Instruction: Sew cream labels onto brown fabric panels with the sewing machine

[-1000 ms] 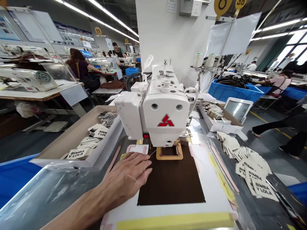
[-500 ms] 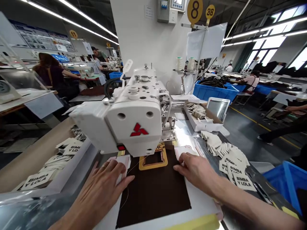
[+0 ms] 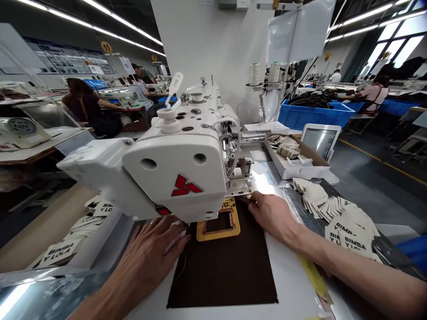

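Observation:
A dark brown fabric panel (image 3: 223,275) lies flat on a white board (image 3: 290,280) below the sewing machine head (image 3: 180,169). An orange-yellow frame (image 3: 218,238) with a rectangular opening rests on the panel's far part. At the panel's far left edge is my left hand (image 3: 153,253), thumb and forefinger closing on a bit of dark fabric; its other fingers are partly hidden by the machine. My right hand (image 3: 273,218) is closed at the far right corner of the panel, thumb and forefinger pinching the edge. A loose thread (image 3: 182,266) lies by the left edge.
On the left, a box (image 3: 110,238) holds printed labels (image 3: 62,251). More labels (image 3: 347,226) are fanned out on the right, near an open carton (image 3: 290,166) and a tablet screen (image 3: 320,140). Thread cones (image 3: 254,74) and a blue crate (image 3: 316,116) stand behind. People work at other machines.
My right hand has moved away from me to the panel's far right corner. My left hand has drawn its fingers together at the left edge. The camera view has shifted closer to the machine.

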{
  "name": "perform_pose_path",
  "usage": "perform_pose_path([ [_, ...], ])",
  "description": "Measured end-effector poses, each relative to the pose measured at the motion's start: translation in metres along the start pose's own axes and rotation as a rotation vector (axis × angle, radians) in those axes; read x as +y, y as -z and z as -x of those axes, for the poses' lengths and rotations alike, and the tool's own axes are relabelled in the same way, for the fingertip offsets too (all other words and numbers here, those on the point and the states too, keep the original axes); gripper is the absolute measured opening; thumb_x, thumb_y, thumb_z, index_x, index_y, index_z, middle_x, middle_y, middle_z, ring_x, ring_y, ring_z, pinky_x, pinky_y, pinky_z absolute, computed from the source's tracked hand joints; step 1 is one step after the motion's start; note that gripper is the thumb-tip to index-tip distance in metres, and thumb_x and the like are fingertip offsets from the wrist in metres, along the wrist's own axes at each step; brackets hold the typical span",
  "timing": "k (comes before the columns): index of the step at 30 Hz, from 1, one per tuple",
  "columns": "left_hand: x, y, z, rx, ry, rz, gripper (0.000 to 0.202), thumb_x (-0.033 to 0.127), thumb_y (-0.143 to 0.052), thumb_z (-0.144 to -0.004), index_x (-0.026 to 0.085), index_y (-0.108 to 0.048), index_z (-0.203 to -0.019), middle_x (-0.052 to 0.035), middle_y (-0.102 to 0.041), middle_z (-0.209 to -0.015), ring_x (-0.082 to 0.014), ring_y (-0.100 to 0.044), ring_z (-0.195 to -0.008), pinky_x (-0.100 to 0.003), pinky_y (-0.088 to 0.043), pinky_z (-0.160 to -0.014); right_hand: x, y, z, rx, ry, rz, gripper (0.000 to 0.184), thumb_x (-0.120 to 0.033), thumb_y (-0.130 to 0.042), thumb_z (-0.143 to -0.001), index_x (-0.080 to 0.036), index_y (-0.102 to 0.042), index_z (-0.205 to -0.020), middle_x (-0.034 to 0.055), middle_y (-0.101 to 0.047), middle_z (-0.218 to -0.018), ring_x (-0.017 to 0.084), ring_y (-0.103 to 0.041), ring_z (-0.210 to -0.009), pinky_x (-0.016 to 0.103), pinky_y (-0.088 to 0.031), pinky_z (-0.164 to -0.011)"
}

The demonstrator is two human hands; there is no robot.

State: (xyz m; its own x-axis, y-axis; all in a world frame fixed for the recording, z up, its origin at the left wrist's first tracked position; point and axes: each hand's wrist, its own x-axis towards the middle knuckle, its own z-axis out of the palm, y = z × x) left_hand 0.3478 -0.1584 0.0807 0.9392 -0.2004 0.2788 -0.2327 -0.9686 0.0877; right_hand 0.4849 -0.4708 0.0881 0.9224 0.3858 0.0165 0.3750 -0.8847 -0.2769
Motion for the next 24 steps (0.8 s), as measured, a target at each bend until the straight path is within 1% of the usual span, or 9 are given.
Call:
perform_pose_path([
  [3,0.004,0.002,-0.004,-0.032,0.021,-0.039,0.034,0.046,-0.046,-0.110,0.028,-0.074,-0.112,-0.0063,-0.073,-0.117,-0.0257,-0.068,-0.099,-0.036,-0.049,-0.081,-0.003,0.001,-0.003,0.026,-0.005,0.081,0.024,-0.026,-0.051,-0.106,-0.016,-0.068,-0.092,0.0083,-0.069,-0.071,0.026,-0.069,-0.064,0.031,-0.040,-0.054],
  [6,0.007,0.003,-0.003,0.047,-0.098,-0.062,0.032,0.043,-0.049,-0.110,0.028,-0.074,-0.122,-0.0049,-0.074,-0.126,-0.0262,-0.070,-0.110,-0.035,-0.052,-0.089,0.001,0.011,0.010,0.044,0.048,0.126,0.026,-0.032,-0.051,-0.109,-0.015,-0.070,-0.102,0.0098,-0.073,-0.081,0.029,-0.071,-0.068,0.035,-0.048,-0.056],
  [8,0.005,0.002,0.001,0.114,-0.242,-0.085,0.033,0.043,-0.053,-0.109,0.027,-0.072,-0.130,-0.0023,-0.074,-0.133,-0.0267,-0.068,-0.121,-0.037,-0.050,-0.104,0.007,0.015,0.032,0.068,0.148,0.128,0.029,-0.031,-0.046,-0.112,-0.017,-0.071,-0.117,0.0106,-0.078,-0.101,0.030,-0.075,-0.084,0.040,-0.057,-0.068],
  [10,0.001,-0.001,0.007,0.145,-0.374,-0.145,0.038,0.047,-0.058,-0.106,0.027,-0.069,-0.137,0.0015,-0.070,-0.143,-0.0275,-0.065,-0.129,-0.037,-0.046,-0.113,0.012,0.013,0.059,0.124,0.335,0.114,0.036,-0.028,-0.040,-0.114,-0.019,-0.071,-0.130,0.0102,-0.076,-0.126,0.029,-0.074,-0.107,0.045,-0.062,-0.089],
  [12,-0.005,-0.006,0.012,0.141,-0.443,-0.234,0.048,0.053,-0.062,-0.103,0.027,-0.065,-0.144,0.0043,-0.062,-0.152,-0.0289,-0.064,-0.133,-0.037,-0.046,-0.114,0.015,0.004,0.083,0.157,0.530,0.100,0.042,-0.033,-0.038,-0.116,-0.018,-0.069,-0.139,0.0102,-0.067,-0.146,0.031,-0.068,-0.128,0.050,-0.058,-0.106],
  [14,-0.010,-0.010,0.015,0.145,-0.461,-0.303,0.060,0.059,-0.063,-0.100,0.027,-0.059,-0.152,0.0049,-0.058,-0.156,-0.0307,-0.062,-0.135,-0.037,-0.044,-0.116,0.015,-0.006,0.096,0.112,0.617,0.094,0.049,-0.046,-0.039,-0.116,-0.016,-0.066,-0.144,0.0106,-0.055,-0.158,0.033,-0.057,-0.142,0.055,-0.052,-0.116],
  [17,-0.016,-0.015,0.015,0.144,-0.468,-0.330,0.070,0.060,-0.064,-0.099,0.027,-0.051,-0.159,0.0026,-0.059,-0.155,-0.0314,-0.059,-0.139,-0.039,-0.028,-0.130,0.010,-0.014,0.093,-0.007,0.587,0.058,0.061,-0.057,-0.037,-0.115,-0.015,-0.055,-0.156,0.0104,-0.042,-0.167,0.034,-0.040,-0.155,0.059,-0.040,-0.125],
  [19,-0.019,-0.017,0.015,0.155,-0.433,-0.338,0.067,0.061,-0.062,-0.099,0.028,-0.054,-0.157,-0.0004,-0.064,-0.150,-0.0332,-0.060,-0.139,-0.044,-0.023,-0.133,0.007,-0.012,0.083,-0.065,0.567,0.013,0.064,-0.058,-0.035,-0.115,-0.014,-0.049,-0.161,0.0111,-0.036,-0.170,0.033,-0.034,-0.158,0.060,-0.031,-0.129],
  [24,-0.019,-0.017,0.015,0.214,-0.319,-0.356,0.046,0.048,-0.054,-0.103,0.026,-0.067,-0.142,-0.0082,-0.069,-0.143,-0.0386,-0.067,-0.130,-0.056,-0.040,-0.121,0.002,-0.002,0.065,-0.124,0.539,-0.041,0.060,-0.050,-0.044,-0.115,-0.013,-0.046,-0.162,0.0153,-0.033,-0.170,0.035,-0.030,-0.159,0.065,-0.023,-0.129],
])
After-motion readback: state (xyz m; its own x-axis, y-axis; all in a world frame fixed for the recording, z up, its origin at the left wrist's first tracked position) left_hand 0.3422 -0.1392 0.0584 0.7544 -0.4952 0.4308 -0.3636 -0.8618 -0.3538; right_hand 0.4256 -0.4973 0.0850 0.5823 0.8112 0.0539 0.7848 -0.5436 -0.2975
